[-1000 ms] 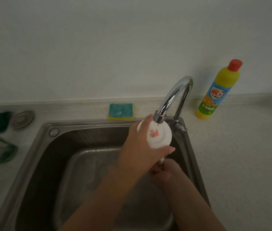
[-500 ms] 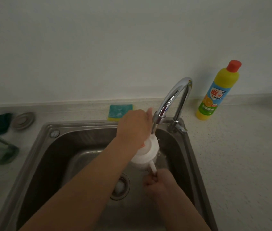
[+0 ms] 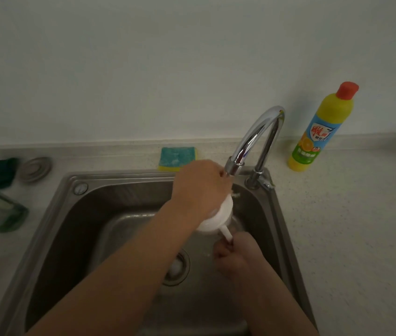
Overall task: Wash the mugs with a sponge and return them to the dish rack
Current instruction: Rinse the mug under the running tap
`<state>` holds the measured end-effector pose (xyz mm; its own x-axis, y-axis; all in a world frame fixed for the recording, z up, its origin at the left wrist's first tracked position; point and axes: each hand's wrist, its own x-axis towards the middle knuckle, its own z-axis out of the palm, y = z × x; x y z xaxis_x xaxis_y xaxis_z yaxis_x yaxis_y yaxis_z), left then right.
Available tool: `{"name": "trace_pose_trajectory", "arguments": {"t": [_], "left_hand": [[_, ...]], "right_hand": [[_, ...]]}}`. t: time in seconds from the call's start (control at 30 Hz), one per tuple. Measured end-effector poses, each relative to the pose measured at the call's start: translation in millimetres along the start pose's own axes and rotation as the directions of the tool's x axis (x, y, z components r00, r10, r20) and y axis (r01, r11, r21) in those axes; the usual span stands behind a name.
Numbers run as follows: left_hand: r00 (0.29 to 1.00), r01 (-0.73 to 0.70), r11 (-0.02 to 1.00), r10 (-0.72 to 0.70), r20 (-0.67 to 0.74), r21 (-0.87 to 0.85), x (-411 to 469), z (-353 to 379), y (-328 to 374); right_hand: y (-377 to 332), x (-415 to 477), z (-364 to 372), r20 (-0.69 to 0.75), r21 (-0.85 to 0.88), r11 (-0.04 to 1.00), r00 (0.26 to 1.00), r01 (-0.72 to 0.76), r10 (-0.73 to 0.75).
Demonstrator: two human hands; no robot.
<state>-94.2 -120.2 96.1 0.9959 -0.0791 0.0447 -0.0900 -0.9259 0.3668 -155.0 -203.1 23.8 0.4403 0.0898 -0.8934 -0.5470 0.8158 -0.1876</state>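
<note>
Mug (image 3: 218, 218) sits white over the sink (image 3: 109, 190), just below the tap (image 3: 252, 139) spout, tilted with its handle toward me. On the counter right of the tap stands a yellow bottle (image 3: 323, 127) with a red cap; its blue label carries red characters too small to read. My left hand (image 3: 199, 187) lies curled over the mug's top, fingers wrapped on it. My right hand (image 3: 234, 253) is closed around the handle. Behind the sink lies the sponge (image 3: 177, 157), teal side up.
</note>
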Motion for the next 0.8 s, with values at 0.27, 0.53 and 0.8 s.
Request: {"name": "trace_pose_trajectory", "arguments": {"t": [0.27, 0.53, 0.8], "left_hand": [[0.637, 0.742, 0.364, -0.119, 0.762, -0.563, -12.5, 5.8, -28.7], [0.581, 0.698, -0.482, -0.052, 0.812, -0.530, -49.5, 54.2, -41.0], [0.734, 0.635, -0.504, 0.158, 0.661, -0.585, -55.3, 64.1, -40.6]], "right_hand": [[-37.7, -18.0, 0.1, 0.045, -0.573, 0.559, 0.704, 0.600, -0.709], [-29.8, -31.5, 12.8, 0.684, -0.641, -0.332, 0.319, 0.692, -0.657], [-25.9, -27.5, -24.1, 0.801, -0.250, -0.671, -0.240, 0.698, -0.548]]}}
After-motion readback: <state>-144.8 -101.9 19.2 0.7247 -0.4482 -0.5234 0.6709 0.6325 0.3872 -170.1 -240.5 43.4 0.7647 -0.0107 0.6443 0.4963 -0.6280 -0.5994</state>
